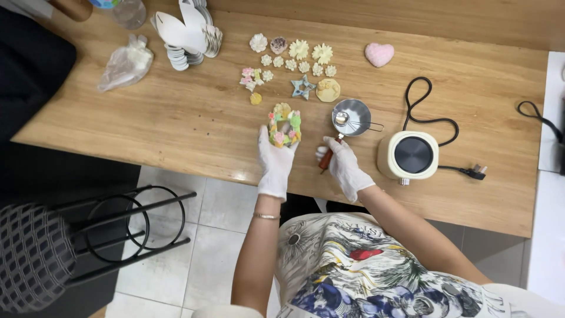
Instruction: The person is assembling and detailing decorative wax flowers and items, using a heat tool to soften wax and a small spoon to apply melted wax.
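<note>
while the wooden table (176, 118) bears flowers (297, 59), tiled floor (218, 206) lies below

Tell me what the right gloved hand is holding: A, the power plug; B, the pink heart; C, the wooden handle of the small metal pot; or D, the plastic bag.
C: the right hand grips the reddish wooden handle of the small metal pot resting on the table.
</note>
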